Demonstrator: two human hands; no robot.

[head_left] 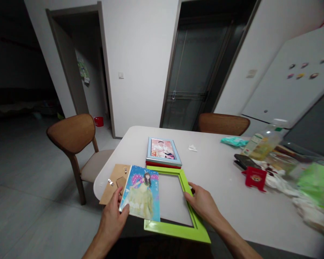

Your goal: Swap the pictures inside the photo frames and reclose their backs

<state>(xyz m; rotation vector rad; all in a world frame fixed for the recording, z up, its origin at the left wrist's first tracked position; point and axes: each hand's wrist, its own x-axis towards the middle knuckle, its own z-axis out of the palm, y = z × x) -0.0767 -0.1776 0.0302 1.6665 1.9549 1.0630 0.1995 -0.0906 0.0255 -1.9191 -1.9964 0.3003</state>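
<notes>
My left hand (pixel 112 216) pinches the lower left edge of a blue picture (pixel 142 194) that shows a figure in a pale yellow dress. My right hand (pixel 202 202) grips the right side of a green frame (pixel 178 230), whose opening shows the white table through it. The picture overlaps the left side of the frame. Behind the picture, to the left, a brown backing board (pixel 110 190) with metal clips lies at the table's edge. Just beyond the green frame, a light blue frame (pixel 164 160) holding a pink picture rests on something red.
On the right of the white table (pixel 216 176) are a large bottle (pixel 264 142), a dark phone-like object (pixel 247 162), a red item (pixel 255 178), a teal packet (pixel 234 141) and plastic bags (pixel 317 181). A crumpled tissue (pixel 192 148) lies near the middle. Wooden chairs (pixel 72 133) stand left and behind.
</notes>
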